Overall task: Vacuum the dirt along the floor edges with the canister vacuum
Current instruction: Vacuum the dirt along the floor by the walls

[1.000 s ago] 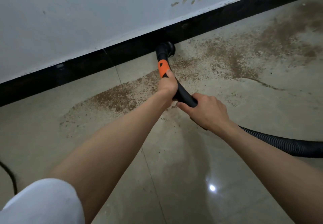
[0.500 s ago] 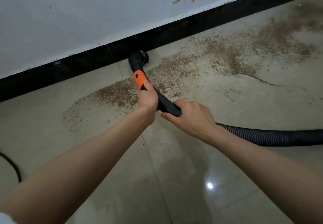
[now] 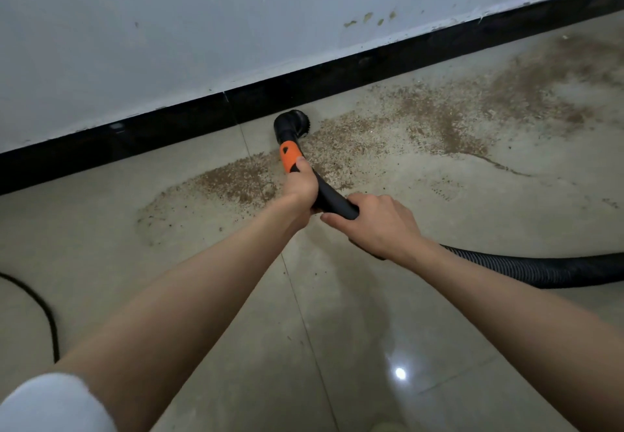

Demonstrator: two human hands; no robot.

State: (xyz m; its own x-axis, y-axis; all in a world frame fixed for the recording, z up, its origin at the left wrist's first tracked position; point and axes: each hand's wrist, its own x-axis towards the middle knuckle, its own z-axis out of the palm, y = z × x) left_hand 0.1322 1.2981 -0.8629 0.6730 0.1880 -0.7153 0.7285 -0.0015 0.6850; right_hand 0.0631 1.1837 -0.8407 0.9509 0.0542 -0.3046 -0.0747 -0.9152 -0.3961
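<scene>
Glossy beige floor tiles (image 3: 209, 296) meet a black skirting board (image 3: 169, 128), and brown dirt (image 3: 236, 182) lies strewn along that edge with the brush nozzle (image 3: 294, 123) just beside the skirting. My left hand (image 3: 300, 187) wraps the wand below its orange collar (image 3: 289, 158), my right hand (image 3: 378, 225) curls round the ribbed hose (image 3: 540, 269); I'd keep the bristles flat and sweep slowly. Compared with half a second ago, the nozzle sits further right along the skirting.
</scene>
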